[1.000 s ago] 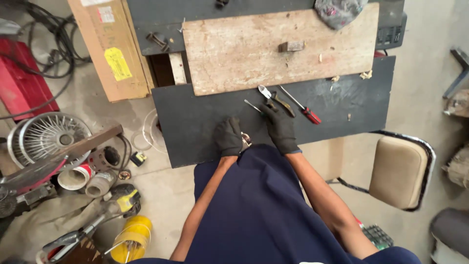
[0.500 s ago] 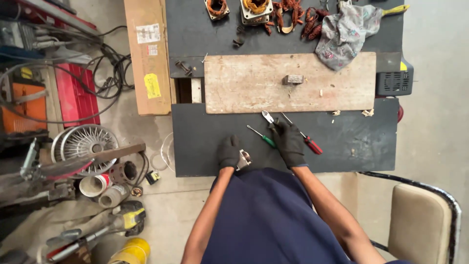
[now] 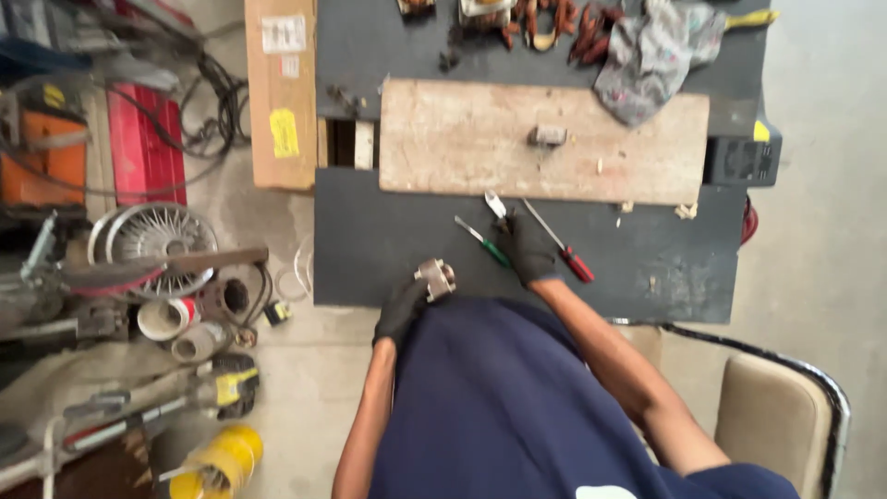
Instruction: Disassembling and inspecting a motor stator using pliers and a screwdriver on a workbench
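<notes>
Both my hands wear black gloves. My left hand (image 3: 403,310) holds a small grey metal part (image 3: 435,277) at the near edge of the dark worktable (image 3: 370,231). My right hand (image 3: 527,248) rests on the handles of a pair of pliers (image 3: 496,205), whose metal jaws stick out toward the wooden board (image 3: 480,139). A green-handled screwdriver (image 3: 482,241) lies just left of that hand and a red-handled screwdriver (image 3: 562,251) just right of it. A small grey block (image 3: 549,135) sits on the board.
A crumpled rag (image 3: 651,55) and rusty brown parts (image 3: 554,23) lie at the table's far side. A cardboard box (image 3: 279,92) stands left of the table. On the floor at left are a fan guard (image 3: 152,236), cables, yellow tape rolls (image 3: 217,457). A chair (image 3: 776,416) is at right.
The view has shifted closer over the table. My left hand has drawn back to the near edge with the metal part, and my right hand has moved onto the pliers.
</notes>
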